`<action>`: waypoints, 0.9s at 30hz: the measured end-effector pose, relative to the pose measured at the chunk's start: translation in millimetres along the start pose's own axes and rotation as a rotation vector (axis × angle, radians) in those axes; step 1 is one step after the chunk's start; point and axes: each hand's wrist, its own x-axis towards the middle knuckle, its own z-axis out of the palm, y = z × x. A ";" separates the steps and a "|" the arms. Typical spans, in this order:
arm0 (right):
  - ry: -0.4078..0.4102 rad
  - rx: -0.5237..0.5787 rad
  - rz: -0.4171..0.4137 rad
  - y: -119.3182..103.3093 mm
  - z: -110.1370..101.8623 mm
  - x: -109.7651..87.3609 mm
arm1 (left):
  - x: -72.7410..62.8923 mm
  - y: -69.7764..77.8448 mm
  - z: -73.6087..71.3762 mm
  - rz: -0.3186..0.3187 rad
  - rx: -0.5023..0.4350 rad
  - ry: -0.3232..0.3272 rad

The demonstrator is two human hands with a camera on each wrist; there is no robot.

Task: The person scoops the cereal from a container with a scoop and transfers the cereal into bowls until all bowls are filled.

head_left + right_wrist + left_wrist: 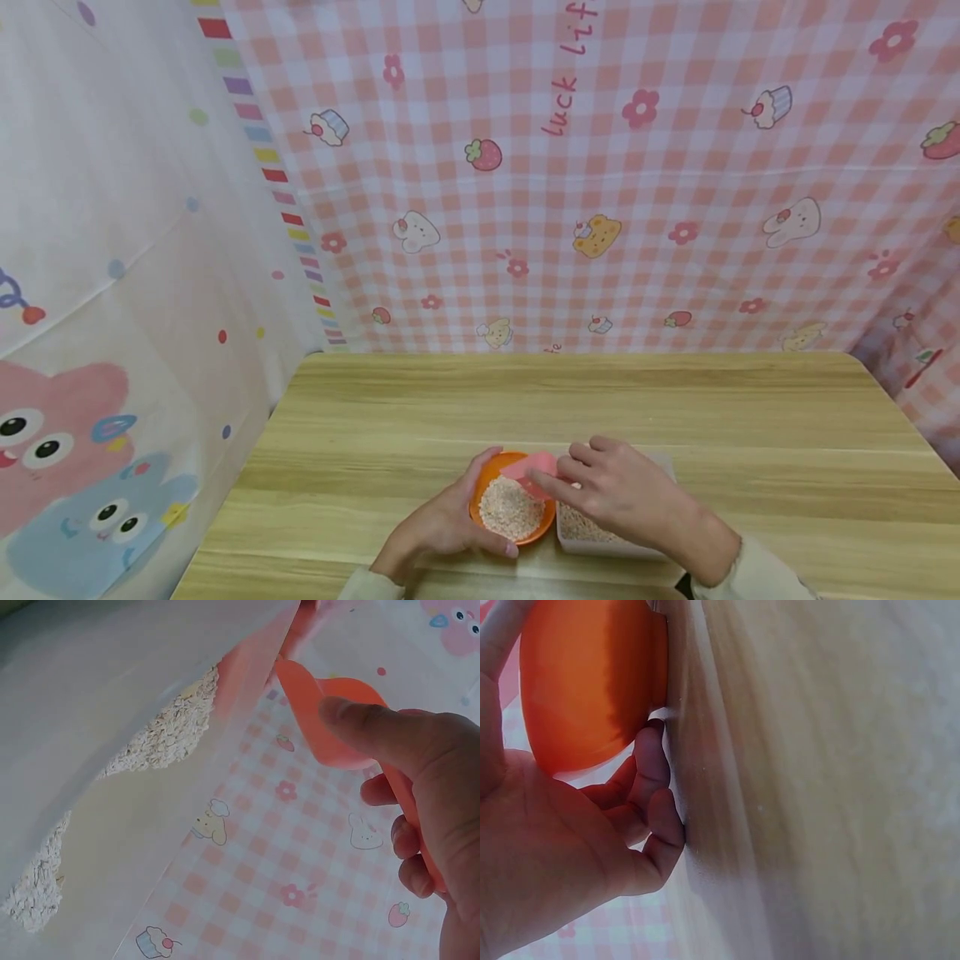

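My left hand (450, 517) holds an orange bowl (547, 526) from its left side, thumb near the front and fingers round the back. In the left wrist view the bowl (585, 682) stands by the tabletop, with some fingertips close to its base. Pale flakes that look like oats (510, 510) lie in the bowl. A pink scoop (536, 472) is tilted over the bowl's right part, and my right hand (626, 492) grips its handle. In the right wrist view the thumb presses along the scoop (345, 746); what it contains is hidden there.
Directly right of the bowl stands a translucent white box (611, 547) with more flakes (169, 731) inside, partly covered by my right forearm. Both stand near the front of a wooden table (600, 400). A checked cloth (525, 200) hangs behind, a printed white one (172, 275) at left.
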 end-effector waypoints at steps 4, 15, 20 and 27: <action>0.018 0.015 0.017 1.5 -0.1 -2.0 | -0.9 0.7 -0.1 -0.001 0.003 -0.003; 0.094 0.158 0.137 12.6 -7.2 -14.3 | -1.2 -1.0 -0.5 0.037 0.051 -0.003; 0.144 0.224 0.227 18.4 -11.0 -27.5 | -1.3 -1.1 -0.2 0.058 0.054 -0.004; 0.107 0.257 0.357 25.5 -20.6 -47.9 | -2.9 4.5 -1.6 0.067 0.219 0.098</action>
